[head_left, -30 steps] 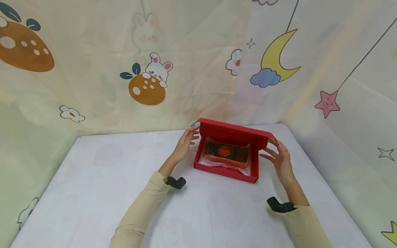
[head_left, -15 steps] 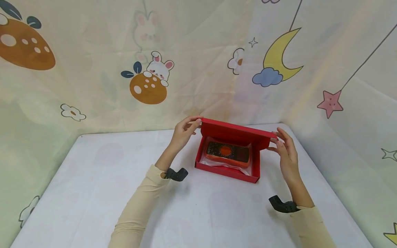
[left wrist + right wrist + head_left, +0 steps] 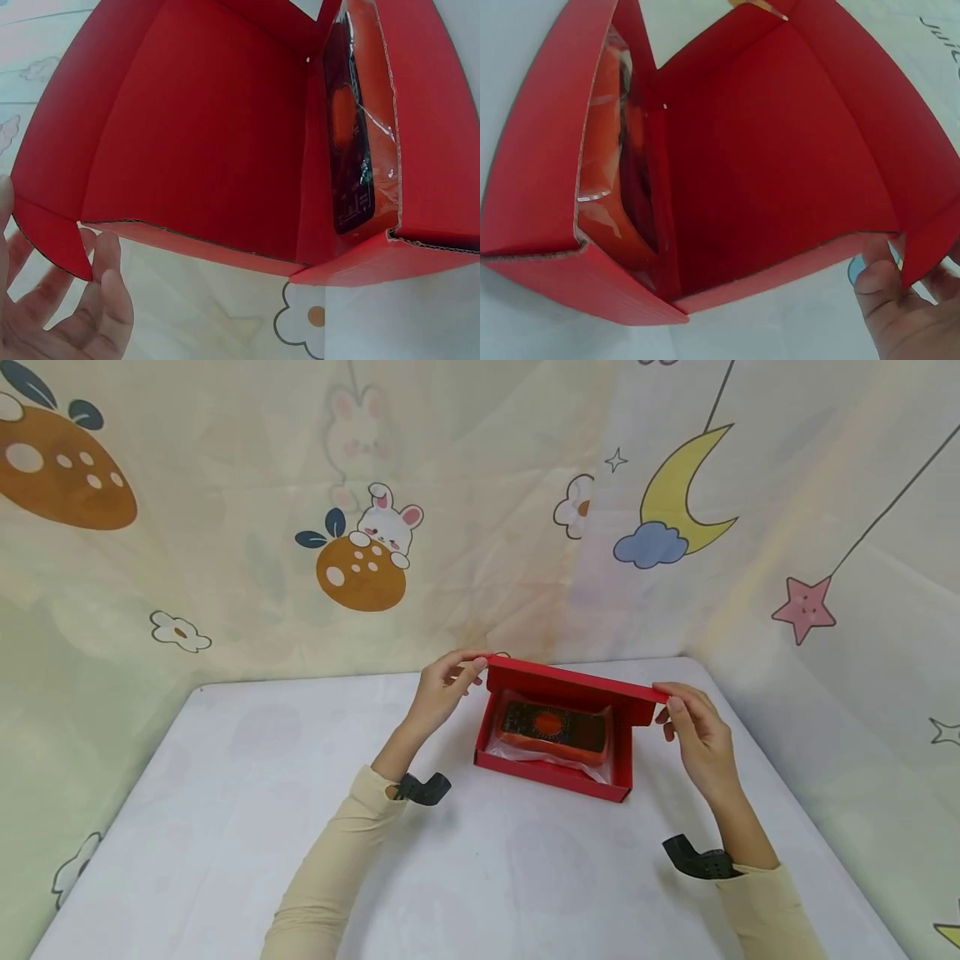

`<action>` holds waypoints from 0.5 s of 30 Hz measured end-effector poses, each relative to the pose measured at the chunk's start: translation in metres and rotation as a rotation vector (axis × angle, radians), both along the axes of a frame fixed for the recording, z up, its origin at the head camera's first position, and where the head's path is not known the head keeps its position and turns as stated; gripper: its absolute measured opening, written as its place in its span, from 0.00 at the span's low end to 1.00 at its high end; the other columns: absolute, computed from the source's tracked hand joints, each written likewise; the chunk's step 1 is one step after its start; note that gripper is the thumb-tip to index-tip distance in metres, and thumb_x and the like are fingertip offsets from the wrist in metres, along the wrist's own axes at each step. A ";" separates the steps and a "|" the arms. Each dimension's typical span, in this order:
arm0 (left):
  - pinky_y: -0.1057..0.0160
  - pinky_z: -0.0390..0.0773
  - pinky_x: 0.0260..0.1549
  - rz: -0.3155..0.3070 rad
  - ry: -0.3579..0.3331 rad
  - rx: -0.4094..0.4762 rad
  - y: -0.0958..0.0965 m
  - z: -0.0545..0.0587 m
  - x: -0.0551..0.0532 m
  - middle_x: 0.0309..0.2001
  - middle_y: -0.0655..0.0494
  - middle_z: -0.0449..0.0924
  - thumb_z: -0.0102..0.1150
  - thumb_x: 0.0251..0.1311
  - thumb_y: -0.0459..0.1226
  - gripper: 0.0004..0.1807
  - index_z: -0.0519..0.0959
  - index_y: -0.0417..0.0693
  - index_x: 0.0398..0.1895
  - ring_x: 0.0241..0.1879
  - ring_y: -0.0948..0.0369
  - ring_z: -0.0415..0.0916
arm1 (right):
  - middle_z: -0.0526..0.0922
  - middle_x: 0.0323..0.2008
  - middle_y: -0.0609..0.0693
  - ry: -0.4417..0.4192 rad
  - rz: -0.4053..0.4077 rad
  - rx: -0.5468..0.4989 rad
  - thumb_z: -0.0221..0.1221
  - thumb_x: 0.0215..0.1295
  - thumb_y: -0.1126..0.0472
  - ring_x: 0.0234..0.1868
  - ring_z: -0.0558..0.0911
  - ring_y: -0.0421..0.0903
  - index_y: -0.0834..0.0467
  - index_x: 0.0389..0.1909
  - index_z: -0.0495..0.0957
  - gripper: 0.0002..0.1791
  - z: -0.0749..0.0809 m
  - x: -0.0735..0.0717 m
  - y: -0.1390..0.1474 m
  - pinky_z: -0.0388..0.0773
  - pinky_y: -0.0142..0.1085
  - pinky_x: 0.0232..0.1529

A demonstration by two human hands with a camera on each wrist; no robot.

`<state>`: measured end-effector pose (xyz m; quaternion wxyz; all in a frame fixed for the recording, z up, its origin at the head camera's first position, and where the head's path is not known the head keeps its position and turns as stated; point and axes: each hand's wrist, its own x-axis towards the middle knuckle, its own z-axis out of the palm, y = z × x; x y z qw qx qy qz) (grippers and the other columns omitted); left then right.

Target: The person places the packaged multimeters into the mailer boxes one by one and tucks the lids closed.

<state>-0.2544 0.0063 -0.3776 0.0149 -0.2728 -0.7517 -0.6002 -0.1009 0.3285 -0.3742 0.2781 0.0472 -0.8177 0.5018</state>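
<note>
A red cardboard box (image 3: 551,781) stands on the table with its hinged lid (image 3: 577,681) raised at a slant. Inside lies an orange and black multimeter (image 3: 553,732) in a clear plastic bag (image 3: 600,771). At the lid's front left corner, my left hand (image 3: 442,687) pinches the edge, and the left wrist view has its fingers (image 3: 112,300) round the side flap. The opposite corner is gripped by my right hand (image 3: 701,739), whose thumb (image 3: 877,279) is by the flap in the right wrist view. Part of the multimeter sits in the lid's shade.
The white tabletop (image 3: 225,827) surrounds the box, which stands toward its back edge. Behind rises a fabric backdrop (image 3: 480,527) printed with cartoons. A black wrist mount is strapped at the left cuff (image 3: 423,789) and another at the right cuff (image 3: 697,860).
My left hand has gone from beside the lid to pinching its left corner. My right hand has shifted to grip the right corner, and the lid has tipped slightly lower over the box.
</note>
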 end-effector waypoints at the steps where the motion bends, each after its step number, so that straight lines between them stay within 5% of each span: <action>1: 0.59 0.81 0.34 0.006 0.009 -0.007 0.000 -0.001 0.001 0.51 0.50 0.81 0.56 0.69 0.42 0.16 0.80 0.48 0.56 0.39 0.51 0.81 | 0.75 0.49 0.43 -0.012 -0.004 0.017 0.49 0.74 0.66 0.31 0.75 0.37 0.66 0.59 0.75 0.17 0.000 0.002 0.001 0.74 0.25 0.30; 9: 0.59 0.81 0.33 0.020 0.136 -0.068 -0.004 -0.007 0.007 0.46 0.54 0.82 0.57 0.68 0.43 0.14 0.81 0.50 0.53 0.35 0.59 0.80 | 0.74 0.50 0.36 -0.054 0.029 0.113 0.50 0.72 0.70 0.34 0.75 0.40 0.66 0.58 0.75 0.16 -0.004 0.012 0.008 0.72 0.24 0.29; 15: 0.62 0.81 0.31 0.027 0.156 -0.091 -0.007 -0.010 0.011 0.48 0.53 0.82 0.57 0.68 0.42 0.14 0.81 0.48 0.53 0.34 0.60 0.79 | 0.75 0.47 0.36 -0.048 0.056 0.154 0.50 0.72 0.71 0.34 0.74 0.43 0.66 0.57 0.76 0.16 -0.005 0.015 0.011 0.72 0.23 0.31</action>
